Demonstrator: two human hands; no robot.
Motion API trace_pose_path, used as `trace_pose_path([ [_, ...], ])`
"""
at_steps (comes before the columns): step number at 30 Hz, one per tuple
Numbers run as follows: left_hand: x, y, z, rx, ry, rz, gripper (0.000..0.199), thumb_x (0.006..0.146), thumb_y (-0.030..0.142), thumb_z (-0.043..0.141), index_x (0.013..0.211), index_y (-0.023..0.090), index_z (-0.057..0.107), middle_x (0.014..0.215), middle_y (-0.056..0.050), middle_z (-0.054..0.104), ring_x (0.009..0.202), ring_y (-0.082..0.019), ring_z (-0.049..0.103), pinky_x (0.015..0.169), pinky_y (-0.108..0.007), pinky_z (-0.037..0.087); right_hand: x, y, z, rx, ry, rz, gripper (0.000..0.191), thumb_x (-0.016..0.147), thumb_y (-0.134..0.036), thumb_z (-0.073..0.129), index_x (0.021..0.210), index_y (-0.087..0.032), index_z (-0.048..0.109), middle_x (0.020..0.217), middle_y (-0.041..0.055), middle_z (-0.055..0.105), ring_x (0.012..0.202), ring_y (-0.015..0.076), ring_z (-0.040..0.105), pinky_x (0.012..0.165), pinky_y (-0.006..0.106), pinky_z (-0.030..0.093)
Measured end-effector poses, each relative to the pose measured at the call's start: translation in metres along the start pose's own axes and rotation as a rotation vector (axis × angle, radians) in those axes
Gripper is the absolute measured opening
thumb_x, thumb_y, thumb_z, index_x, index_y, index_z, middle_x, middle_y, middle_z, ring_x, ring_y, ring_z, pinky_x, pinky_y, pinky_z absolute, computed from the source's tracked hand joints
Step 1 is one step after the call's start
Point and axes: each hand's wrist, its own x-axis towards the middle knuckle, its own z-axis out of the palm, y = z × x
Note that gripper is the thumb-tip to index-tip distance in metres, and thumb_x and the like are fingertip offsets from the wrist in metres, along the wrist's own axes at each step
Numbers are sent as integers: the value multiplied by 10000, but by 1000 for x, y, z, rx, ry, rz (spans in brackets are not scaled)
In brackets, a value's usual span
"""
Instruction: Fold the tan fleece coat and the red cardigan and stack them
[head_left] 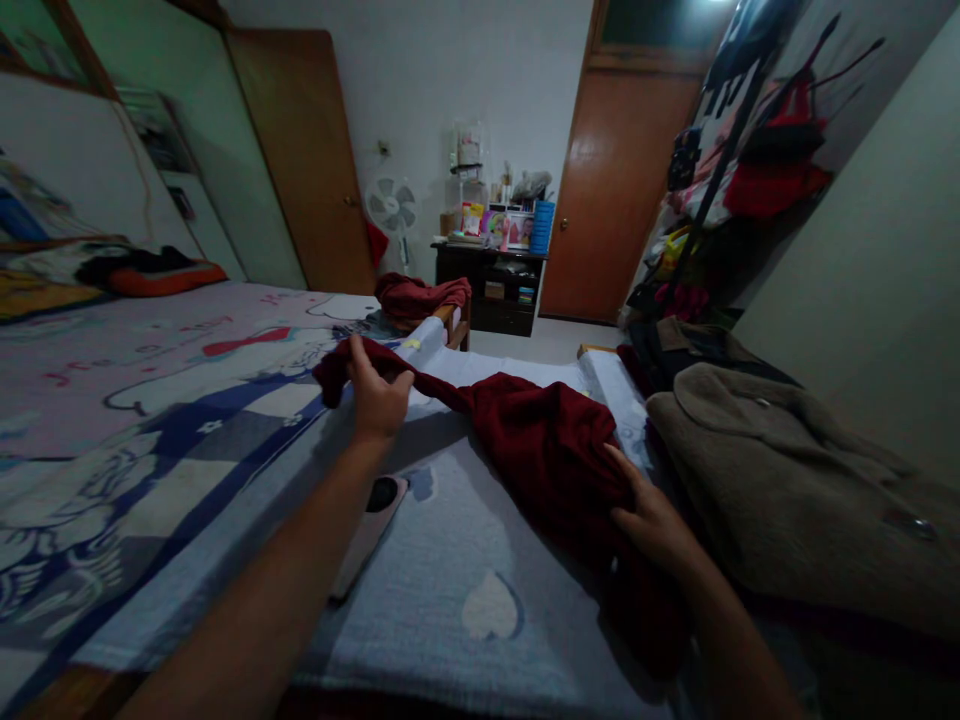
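Note:
A dark red garment (551, 440) lies bunched and slanting across the light blue cloth with heart shapes (450, 520). My left hand (375, 392) is closed round a narrow, stretched-out part of it, probably a sleeve, whose end hangs past the fingers at the left. On the garment's right side rests my right hand (651, 508), fingers apart and touching the fabric. A phone-like flat object (371, 530) with a dark round spot lies on the cloth, partly hidden behind my left forearm.
A patterned bed (187, 400) spreads out on the left. Folded brown coats (780, 470) are piled at the right. Reddish cloth (421, 298) sits on a wooden rail ahead. Farther back stand a fan (392, 205), a dark cabinet (489, 290) and a closed door (622, 190).

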Motion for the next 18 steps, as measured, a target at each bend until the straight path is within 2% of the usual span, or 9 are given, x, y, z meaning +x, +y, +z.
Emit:
trace_pose_path([
  [3, 12, 13, -39, 61, 131, 98, 853, 701, 182, 677, 1453, 184, 275, 1449, -119, 367, 1353, -288, 336, 1140, -427, 267, -3, -5, -15, -55, -70, -23, 761, 625, -116, 459, 1382, -189, 452, 1379, 77, 528, 1260, 220, 498, 1099, 389, 342],
  [6, 8, 15, -56, 135, 34, 109, 454, 797, 292, 601, 1236, 182, 561, 1217, -61, 593, 1169, -253, 523, 1066, -399, 364, -2, -6, -18, -124, -180, -9, 655, 615, -111, 462, 1253, -198, 578, 1224, 65, 639, 1134, 226, 586, 1029, 378, 413],
  [7, 3, 14, -55, 148, -68, 77, 341, 825, 327, 564, 1127, 182, 628, 1104, -45, 646, 1071, -237, 578, 1011, -375, 414, -1, -5, -17, -189, -209, 7, 615, 619, -121, 485, 1217, -198, 605, 1194, 74, 652, 1111, 240, 595, 1016, 388, 421],
  [9, -8, 8, -49, 145, -418, 26, 264, 841, 358, 529, 971, 189, 684, 950, -25, 688, 916, -212, 629, 901, -331, 478, 1, -6, -14, -370, -232, 53, 520, 627, -170, 570, 1140, -197, 652, 1180, 105, 653, 1107, 284, 586, 1012, 427, 410],
  [11, -22, 0, -36, 112, -843, 48, 226, 813, 334, 557, 932, 209, 703, 922, -14, 698, 869, -201, 640, 846, -304, 494, 3, -9, -11, -515, -222, 95, 427, 630, -264, 666, 1053, -202, 680, 1187, 129, 641, 1128, 326, 561, 1017, 461, 388],
  [12, -28, -4, -29, 94, -1001, 82, 211, 803, 318, 569, 927, 221, 710, 932, -12, 696, 883, -200, 640, 850, -298, 492, 4, -11, -10, -534, -217, 105, 399, 643, -323, 690, 1023, -202, 680, 1180, 134, 640, 1124, 332, 560, 1008, 461, 392],
  [13, -34, -10, -21, 84, -1084, 119, 202, 801, 310, 574, 922, 229, 714, 955, -17, 689, 914, -201, 634, 873, -298, 484, 6, -14, -10, -514, -212, 111, 396, 669, -386, 692, 1018, -202, 669, 1170, 133, 642, 1110, 326, 567, 991, 450, 407],
  [14, -39, -15, -12, 85, -1083, 150, 202, 808, 316, 571, 919, 229, 716, 987, -30, 675, 954, -205, 624, 907, -304, 471, 9, -17, -10, -466, -203, 117, 415, 707, -447, 670, 1039, -200, 649, 1155, 129, 646, 1086, 312, 581, 964, 430, 429],
  [18, -44, -40, 25, 184, -815, 183, 263, 826, 359, 572, 992, 187, 683, 1183, -95, 571, 1141, -239, 542, 1040, -342, 387, 30, -26, -7, -223, -52, 188, 544, 850, -555, 482, 1248, -186, 502, 1220, 129, 612, 1103, 266, 591, 929, 368, 460],
])
